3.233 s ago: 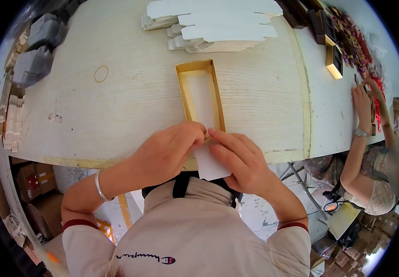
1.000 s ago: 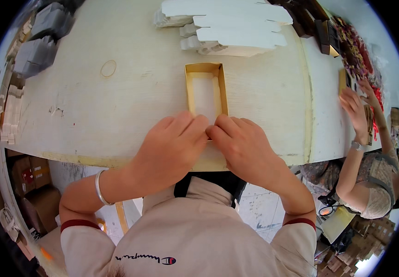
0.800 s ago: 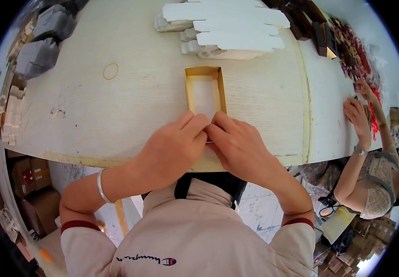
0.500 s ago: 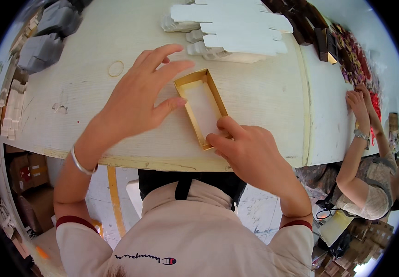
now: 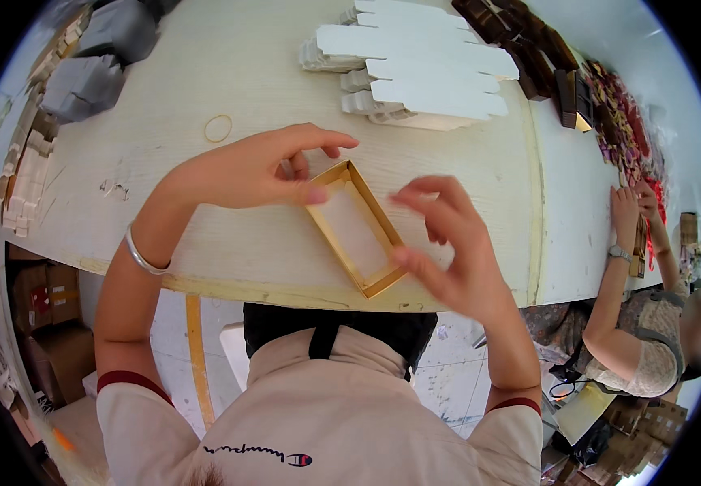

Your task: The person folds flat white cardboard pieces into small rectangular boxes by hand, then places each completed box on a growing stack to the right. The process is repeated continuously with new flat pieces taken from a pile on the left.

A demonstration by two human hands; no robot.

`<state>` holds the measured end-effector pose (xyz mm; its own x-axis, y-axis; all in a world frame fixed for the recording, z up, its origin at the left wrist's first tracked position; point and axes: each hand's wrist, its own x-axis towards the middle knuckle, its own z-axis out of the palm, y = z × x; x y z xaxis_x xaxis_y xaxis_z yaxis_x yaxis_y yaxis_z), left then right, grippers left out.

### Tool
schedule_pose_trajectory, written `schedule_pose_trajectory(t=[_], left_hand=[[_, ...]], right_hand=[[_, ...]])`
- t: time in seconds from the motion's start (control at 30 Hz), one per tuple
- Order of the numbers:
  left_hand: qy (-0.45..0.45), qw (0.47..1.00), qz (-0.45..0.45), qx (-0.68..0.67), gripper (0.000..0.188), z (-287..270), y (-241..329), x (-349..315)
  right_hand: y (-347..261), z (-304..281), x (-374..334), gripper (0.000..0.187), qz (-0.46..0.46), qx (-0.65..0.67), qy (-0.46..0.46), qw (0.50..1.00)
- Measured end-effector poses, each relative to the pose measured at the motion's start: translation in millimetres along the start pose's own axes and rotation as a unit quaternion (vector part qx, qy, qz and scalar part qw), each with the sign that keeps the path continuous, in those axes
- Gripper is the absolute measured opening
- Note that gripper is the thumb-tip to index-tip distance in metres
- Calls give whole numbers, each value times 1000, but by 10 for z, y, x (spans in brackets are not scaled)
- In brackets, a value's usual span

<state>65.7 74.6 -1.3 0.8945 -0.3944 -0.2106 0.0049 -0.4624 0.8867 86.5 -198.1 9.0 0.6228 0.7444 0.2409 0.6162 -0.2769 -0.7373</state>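
A shallow gold-rimmed rectangular box (image 5: 354, 231) with a white inside lies at an angle on the pale wooden table (image 5: 205, 243), close to the near edge. My left hand (image 5: 245, 170) pinches the box's far left corner, thumb on the left rim and fingers curled over the far end. Beside the box's near right corner my right hand (image 5: 448, 251) hovers with fingers spread and nothing in it. Its thumb is at the rim, slightly blurred.
Stacks of flat white cartons (image 5: 423, 73) lie at the far side. A rubber band (image 5: 218, 128) sits left of them, grey bags (image 5: 83, 81) and small cardboard pieces (image 5: 22, 178) further left. Dark boxes (image 5: 529, 49) line the back right. Another person (image 5: 634, 243) works at the right.
Both hands were pressed together over the box's near end. They have since parted: the left hand moved to the far corner, the right hand lifted off, and the box turned at an angle.
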Motion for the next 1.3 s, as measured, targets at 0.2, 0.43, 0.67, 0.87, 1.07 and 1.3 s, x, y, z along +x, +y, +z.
schedule_pose_trajectory(t=[0.2, 0.43, 0.67, 0.87, 1.07, 1.3], left_hand=[[-18, 998, 31, -43, 79, 106, -55, -79], [1, 998, 51, -44, 82, 230, -152, -88], [-23, 998, 46, -25, 78, 287, 11, -83], [-14, 998, 51, -27, 76, 323, -23, -115], [1, 994, 105, 19, 71, 363, -87, -117], [23, 991, -45, 125, 34, 402, 273, -46]], right_hand=[[202, 287, 104, 38, 38, -8, -41, 998], [245, 254, 204, 42, -16, -19, -97, 995], [148, 308, 497, 7, 14, -152, -96, 984], [83, 351, 621, 7, 49, -202, -131, 969], [103, 363, 659, 11, 110, -151, -149, 971], [109, 406, 461, 9, 115, -94, -121, 982]])
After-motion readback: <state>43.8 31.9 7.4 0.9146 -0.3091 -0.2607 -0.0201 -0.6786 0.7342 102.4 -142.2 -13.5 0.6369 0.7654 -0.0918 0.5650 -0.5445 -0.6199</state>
